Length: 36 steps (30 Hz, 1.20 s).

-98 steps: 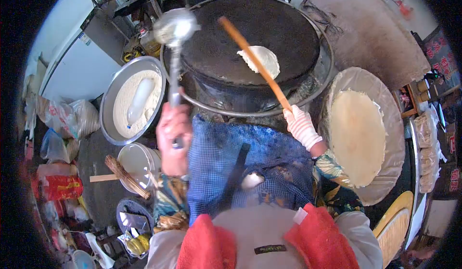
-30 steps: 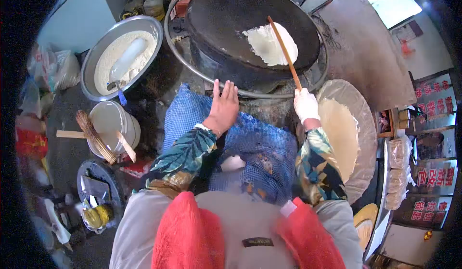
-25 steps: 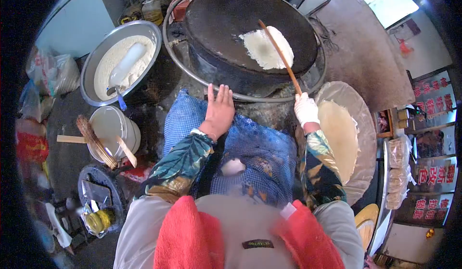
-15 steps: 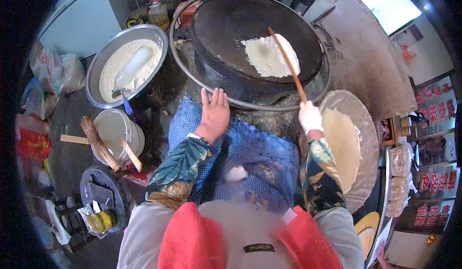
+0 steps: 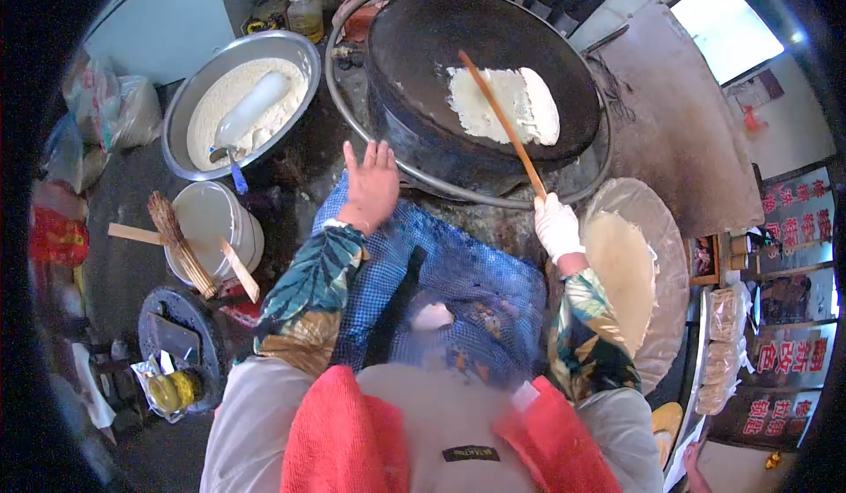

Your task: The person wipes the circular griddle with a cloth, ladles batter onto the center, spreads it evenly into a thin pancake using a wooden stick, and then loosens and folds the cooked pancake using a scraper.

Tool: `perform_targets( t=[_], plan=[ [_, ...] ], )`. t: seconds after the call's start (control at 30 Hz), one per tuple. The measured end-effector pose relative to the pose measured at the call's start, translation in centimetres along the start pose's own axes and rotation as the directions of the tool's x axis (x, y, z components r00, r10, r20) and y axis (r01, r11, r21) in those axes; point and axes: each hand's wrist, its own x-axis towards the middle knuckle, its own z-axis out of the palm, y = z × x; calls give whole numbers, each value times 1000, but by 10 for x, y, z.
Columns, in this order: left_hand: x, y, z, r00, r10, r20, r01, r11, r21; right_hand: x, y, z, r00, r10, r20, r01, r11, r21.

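My right hand (image 5: 559,230), in a white glove, is closed around the lower end of a long thin wooden stick (image 5: 505,125). The stick slants across a patch of pale batter (image 5: 480,110) on a round black griddle (image 5: 423,44). Most of the patch is thin with a ragged edge; a thicker white strip runs along its right side. My left hand (image 5: 370,185) is bare, with its fingers stretched out. It lies over the blue checked cloth (image 5: 493,268), its fingertips close to the metal ring (image 5: 342,114) around the griddle; contact with the ring is unclear.
At left stand a metal bowl (image 5: 167,140) of pale batter with a ladle, and a white bucket (image 5: 247,237) with wood pieces across it. Round thin flatbreads (image 5: 621,273) lie on plastic at right. An oil jug (image 5: 305,15) stands behind the bowl.
The far end of the stick has swung left across the batter, and the thicker strip at right now shows more fully. My left hand remains beside the ring. The view has shifted slightly.
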Motion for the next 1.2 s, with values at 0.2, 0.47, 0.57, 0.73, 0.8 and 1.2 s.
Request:
perform_targets(
  t=[0.2,0.47,0.57,0.73,0.8,1.2],
  plan=[
    [8,-24,6,1000,-13,-27,14,1000,17,16,35,20,990,90,-110,-92,996,-13],
    [26,-50,3,995,-96,-13,96,995,36,17,31,15,990,97,-97,-93,994,50],
    [14,-27,-20,998,-37,-43,34,998,-59,-11,-6,-15,1000,2,7,-2,1000,30],
    [-20,48,-13,977,186,-106,-201,967,-156,7,38,15,991,108,-79,-105,994,42],
    [-21,48,-7,977,175,-125,-189,976,-110,7,26,3,994,62,-91,-57,997,57],
    [4,1,-3,989,92,-116,-93,996,-3,2,11,10,1000,6,-28,-5,1000,23]
  ],
)
